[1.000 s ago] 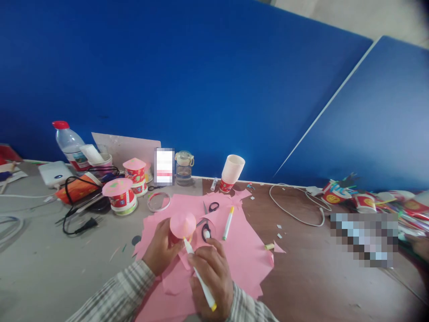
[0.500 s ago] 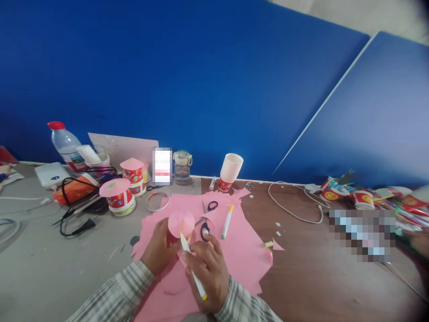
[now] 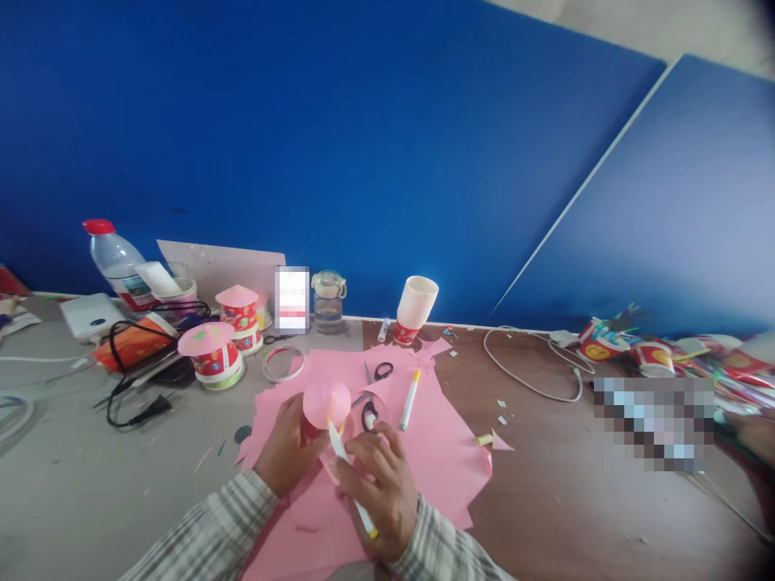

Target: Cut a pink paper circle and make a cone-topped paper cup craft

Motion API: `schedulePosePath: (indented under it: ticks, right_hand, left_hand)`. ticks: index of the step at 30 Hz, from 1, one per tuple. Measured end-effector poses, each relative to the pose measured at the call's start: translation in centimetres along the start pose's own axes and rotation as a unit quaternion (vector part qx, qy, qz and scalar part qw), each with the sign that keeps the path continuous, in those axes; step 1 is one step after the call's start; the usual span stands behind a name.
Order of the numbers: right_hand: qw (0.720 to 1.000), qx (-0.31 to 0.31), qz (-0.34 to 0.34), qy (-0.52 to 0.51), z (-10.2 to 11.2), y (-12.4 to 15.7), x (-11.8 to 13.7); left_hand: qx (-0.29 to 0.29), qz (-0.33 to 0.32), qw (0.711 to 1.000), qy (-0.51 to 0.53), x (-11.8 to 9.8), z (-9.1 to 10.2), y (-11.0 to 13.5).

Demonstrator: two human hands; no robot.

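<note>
My left hand (image 3: 286, 452) is wrapped round a paper cup topped with a pink paper cone (image 3: 327, 402), holding it upright on the pink paper sheets (image 3: 441, 464). In my right hand (image 3: 379, 488) I grip a white marker with a yellow end (image 3: 351, 476); its tip touches the lower edge of the pink cone. Black-handled scissors (image 3: 370, 418) lie just right of the cup, partly behind my right fingers. Another white and yellow marker (image 3: 410, 399) lies on the pink paper to the right.
Two finished cups with pink cone lids (image 3: 211, 352) stand at the left beside a tape ring (image 3: 284, 363), a black cable and plug (image 3: 130, 407) and a water bottle (image 3: 116, 260). A stack of paper cups (image 3: 415, 308), a jar (image 3: 328, 300) and a white cable (image 3: 533, 371) lie further back. Craft clutter (image 3: 666, 355) fills the right.
My right hand has moved slightly up and left with the marker, bringing its tip onto the cone's lower edge. The left hand keeps its hold on the cup.
</note>
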State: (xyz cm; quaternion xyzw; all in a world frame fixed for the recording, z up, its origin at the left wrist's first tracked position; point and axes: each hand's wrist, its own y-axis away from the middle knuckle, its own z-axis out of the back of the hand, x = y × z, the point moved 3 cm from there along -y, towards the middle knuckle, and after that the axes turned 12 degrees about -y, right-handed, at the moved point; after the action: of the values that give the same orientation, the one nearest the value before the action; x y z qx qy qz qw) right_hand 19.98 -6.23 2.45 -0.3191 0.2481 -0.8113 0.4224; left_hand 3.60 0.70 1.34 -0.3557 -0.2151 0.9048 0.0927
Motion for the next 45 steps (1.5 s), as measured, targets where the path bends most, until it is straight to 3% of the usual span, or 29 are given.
schedulePosePath:
  ticks: [6,35,45]
  right_hand:
    - [0.999,-0.031,-0.003,0.005,0.1,0.3,-0.3]
    - [1.000,0.013,-0.015,0.006,0.0,-0.9,0.9]
    - [1.000,-0.016,-0.026,0.006,0.3,-0.3,0.7]
  left_hand:
    - [0.001,0.004,1.000,-0.010,0.3,-0.1,0.0]
    - [-0.004,-0.016,1.000,0.006,-0.1,0.0,-0.1]
    - [0.006,-0.008,1.000,0.001,0.2,-0.1,0.0]
